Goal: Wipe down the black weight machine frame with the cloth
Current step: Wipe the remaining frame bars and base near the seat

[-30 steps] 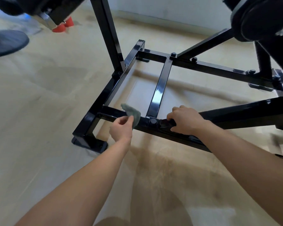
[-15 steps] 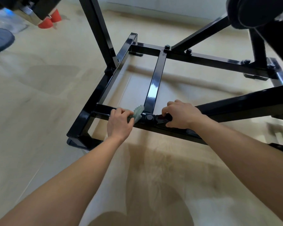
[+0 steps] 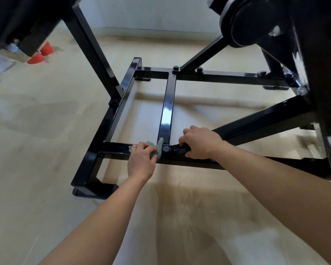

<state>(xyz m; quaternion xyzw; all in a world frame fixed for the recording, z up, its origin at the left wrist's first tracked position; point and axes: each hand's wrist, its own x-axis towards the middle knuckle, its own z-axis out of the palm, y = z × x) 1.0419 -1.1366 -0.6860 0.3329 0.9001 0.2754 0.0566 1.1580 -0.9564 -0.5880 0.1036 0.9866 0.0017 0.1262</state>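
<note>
Fingers (image 3: 142, 147) of the left hand (image 3: 141, 162) curl over the cloth (image 3: 157, 148) on the frame (image 3: 168, 111).

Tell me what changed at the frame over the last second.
The left hand, still gripping the cloth, slid it right along the near crossbar up to the bolt. The right hand stays gripping the same bar, right of the bolt.

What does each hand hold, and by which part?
Left hand grips the bunched cloth against the frame's near crossbar; right hand grips that crossbar.
</note>
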